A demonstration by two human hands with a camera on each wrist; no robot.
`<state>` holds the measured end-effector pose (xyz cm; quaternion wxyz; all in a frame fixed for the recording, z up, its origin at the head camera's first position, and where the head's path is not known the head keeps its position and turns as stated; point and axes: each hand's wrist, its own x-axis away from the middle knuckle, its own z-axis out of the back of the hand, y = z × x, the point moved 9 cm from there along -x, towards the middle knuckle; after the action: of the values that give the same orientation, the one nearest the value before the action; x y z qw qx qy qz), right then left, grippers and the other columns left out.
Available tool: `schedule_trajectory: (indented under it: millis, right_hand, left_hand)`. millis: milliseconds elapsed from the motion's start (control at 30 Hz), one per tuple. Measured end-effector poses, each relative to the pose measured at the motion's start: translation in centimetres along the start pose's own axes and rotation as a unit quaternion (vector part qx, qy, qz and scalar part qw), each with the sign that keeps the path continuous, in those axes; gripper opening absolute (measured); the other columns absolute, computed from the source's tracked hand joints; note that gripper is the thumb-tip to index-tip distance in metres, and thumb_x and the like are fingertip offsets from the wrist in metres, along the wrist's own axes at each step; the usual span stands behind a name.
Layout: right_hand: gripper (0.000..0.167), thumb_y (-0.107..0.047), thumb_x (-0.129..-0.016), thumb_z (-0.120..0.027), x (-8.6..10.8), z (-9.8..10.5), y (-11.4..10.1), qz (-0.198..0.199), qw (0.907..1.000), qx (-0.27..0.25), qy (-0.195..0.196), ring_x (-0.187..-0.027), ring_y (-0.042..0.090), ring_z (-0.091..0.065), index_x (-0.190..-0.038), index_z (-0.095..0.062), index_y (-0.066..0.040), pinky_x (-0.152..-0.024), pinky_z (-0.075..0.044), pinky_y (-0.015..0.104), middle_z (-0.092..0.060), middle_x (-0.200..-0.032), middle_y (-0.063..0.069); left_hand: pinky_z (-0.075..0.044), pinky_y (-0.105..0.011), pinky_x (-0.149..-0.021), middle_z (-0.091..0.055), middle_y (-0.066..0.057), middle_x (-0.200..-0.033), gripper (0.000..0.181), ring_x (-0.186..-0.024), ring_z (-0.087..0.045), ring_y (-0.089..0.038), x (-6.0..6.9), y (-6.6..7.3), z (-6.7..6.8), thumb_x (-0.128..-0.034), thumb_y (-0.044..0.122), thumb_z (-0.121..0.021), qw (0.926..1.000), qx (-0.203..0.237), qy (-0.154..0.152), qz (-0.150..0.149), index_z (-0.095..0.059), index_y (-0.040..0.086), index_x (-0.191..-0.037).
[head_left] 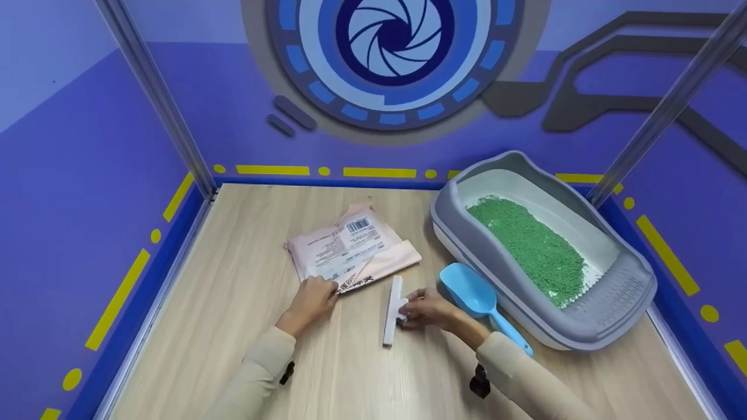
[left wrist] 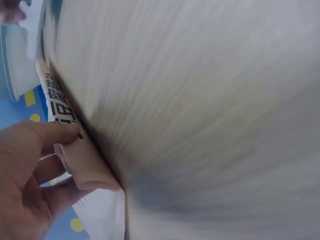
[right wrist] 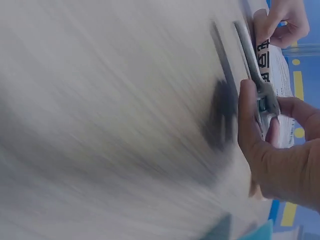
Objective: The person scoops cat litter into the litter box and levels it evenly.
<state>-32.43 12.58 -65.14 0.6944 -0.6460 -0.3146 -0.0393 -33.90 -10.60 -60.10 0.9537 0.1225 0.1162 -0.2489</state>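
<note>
A pale pink printed bag with a barcode label lies flat on the wooden table, its near edge folded over. My left hand pinches the folded near-left corner between thumb and fingers; the left wrist view shows the rolled edge in that grip. Just right of the bag, my right hand holds a white bag clip by its middle, the long bar pointing away from me. In the right wrist view, thumb and fingers close around the clip's handle, a little above the table.
A grey and white litter box with green pellets stands at the right. Beside it lies a blue scoop, close to my right hand. Blue-purple panels wall the table at the back and sides.
</note>
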Motion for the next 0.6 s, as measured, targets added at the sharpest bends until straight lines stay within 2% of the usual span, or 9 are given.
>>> schedule_trajectory:
  millis: [100, 167, 267, 333, 433, 500, 600]
  right_hand:
    - [0.039, 0.005, -0.090, -0.067, -0.3, 0.0, 0.3, -0.001, 0.9987, -0.050, -0.003, -0.079, 0.014, -0.070, -0.119, -0.042, 0.003, -0.082, -0.061, 0.035, -0.065, -0.089, 0.008]
    - [0.033, 0.005, -0.092, -0.067, -0.5, -0.3, 0.4, 0.005, 0.9970, -0.077, -0.011, -0.084, 0.016, -0.072, -0.117, -0.046, 0.004, -0.089, -0.060, 0.038, -0.069, -0.090, 0.007]
    - [0.011, 0.002, -0.094, -0.066, -0.6, -0.7, 0.4, 0.009, 0.9944, -0.104, -0.021, -0.087, 0.015, -0.074, -0.103, -0.059, 0.003, -0.093, -0.058, 0.037, -0.074, -0.089, 0.005]
    - [0.001, -0.001, -0.094, -0.068, -0.7, -0.8, 0.6, 0.001, 0.9943, -0.106, -0.014, -0.083, 0.013, -0.075, -0.093, -0.068, -0.001, -0.089, -0.059, 0.032, -0.076, -0.086, 0.003]
    - [0.009, -0.011, -0.090, -0.074, -0.7, -0.7, 1.0, -0.026, 0.9959, -0.085, 0.012, -0.071, 0.007, -0.068, -0.081, -0.072, -0.009, -0.071, -0.059, 0.024, -0.071, -0.073, -0.003]
    - [0.013, -0.015, -0.087, -0.077, -0.8, -0.8, 1.2, -0.042, 0.9958, -0.078, 0.023, -0.062, 0.004, -0.059, -0.076, -0.070, -0.012, -0.061, -0.051, 0.020, -0.063, -0.064, -0.007]
    - [0.017, -0.017, -0.087, -0.076, -0.9, -0.9, 1.3, -0.048, 0.9942, -0.093, 0.026, -0.058, 0.004, -0.048, -0.075, -0.066, -0.012, -0.057, -0.042, 0.020, -0.054, -0.060, -0.009]
  left_hand:
    - [-0.045, -0.043, -0.055, -0.062, -0.006, -0.062, 0.019, -0.055, -0.047, -0.021, -0.3, -0.6, 0.0, -0.0837, 0.011, -0.077, 0.9994, 0.026, -0.013, 0.016, -0.064, 0.007, -0.070]
    - [-0.043, -0.040, -0.055, -0.061, -0.004, -0.062, 0.019, -0.057, -0.042, -0.018, -0.4, -0.9, 0.1, -0.0838, 0.011, -0.077, 0.9986, 0.043, -0.018, 0.023, -0.065, 0.007, -0.071]
    - [-0.041, -0.037, -0.056, -0.061, -0.003, -0.062, 0.018, -0.058, -0.039, -0.015, -0.4, -1.0, 0.1, -0.0833, 0.011, -0.078, 0.9978, 0.056, -0.023, 0.028, -0.065, 0.007, -0.071]
    - [-0.041, -0.037, -0.055, -0.061, -0.003, -0.062, 0.018, -0.058, -0.039, -0.015, -0.3, -1.0, 0.1, -0.0828, 0.011, -0.078, 0.9976, 0.060, -0.023, 0.027, -0.065, 0.007, -0.071]
    - [-0.041, -0.038, -0.055, -0.061, -0.003, -0.062, 0.018, -0.057, -0.040, -0.016, -0.2, -0.9, 0.2, -0.0821, 0.011, -0.078, 0.9978, 0.060, -0.018, 0.024, -0.065, 0.008, -0.070]
    - [-0.041, -0.037, -0.054, -0.060, -0.003, -0.062, 0.019, -0.057, -0.040, -0.016, -0.1, -1.0, 0.2, -0.0820, 0.011, -0.078, 0.9978, 0.059, -0.017, 0.025, -0.064, 0.008, -0.070]
    - [-0.038, -0.035, -0.054, -0.059, -0.002, -0.061, 0.019, -0.058, -0.038, -0.015, 0.0, -1.0, 0.3, -0.0823, 0.011, -0.078, 0.9976, 0.060, -0.016, 0.030, -0.064, 0.008, -0.070]
